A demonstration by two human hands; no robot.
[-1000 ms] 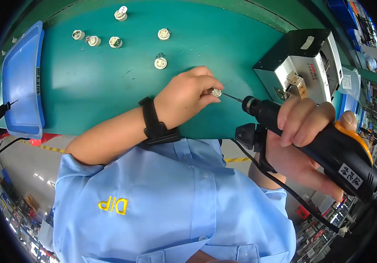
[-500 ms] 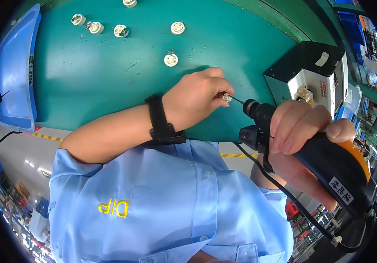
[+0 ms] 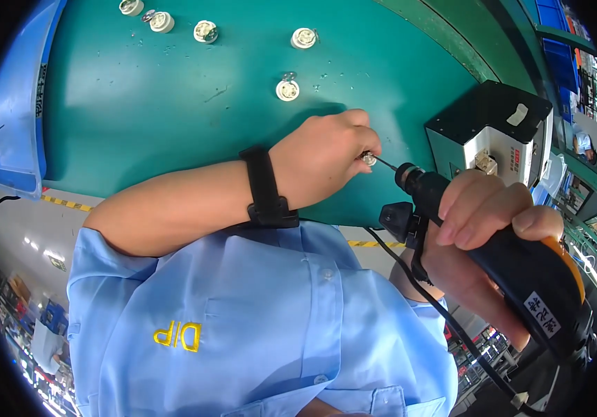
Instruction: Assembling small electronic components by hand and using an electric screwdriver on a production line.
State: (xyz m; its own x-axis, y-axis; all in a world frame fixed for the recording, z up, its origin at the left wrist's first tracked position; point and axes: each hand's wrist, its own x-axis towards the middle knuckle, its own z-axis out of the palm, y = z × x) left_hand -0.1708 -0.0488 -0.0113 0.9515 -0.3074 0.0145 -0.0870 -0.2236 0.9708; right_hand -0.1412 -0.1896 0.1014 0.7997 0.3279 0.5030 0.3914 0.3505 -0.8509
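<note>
My left hand [image 3: 328,158], a black strap round its wrist, is closed in a pinch over the green mat [image 3: 152,132]. Between thumb and fingers sits a small round part [image 3: 368,159], pale and shiny on its face; most of it is hidden by the fingers. From the right, my right hand [image 3: 483,215] wraps round a black and orange electric screwdriver [image 3: 514,267]. Its thin bit points left, with the tip at or very close to the small part; contact cannot be made out.
Several round white parts, such as one white part [image 3: 287,90], stand on the mat beyond my left hand. A blue bin [image 3: 17,132] is at the left. At the right stands a black and silver box-shaped device [image 3: 489,115]. A black cable [image 3: 451,326] hangs beside the screwdriver.
The whole view has shifted a little, with the mat's parts appearing farther right. Both hands keep their holds, and the bit stays pointed at the small part.
</note>
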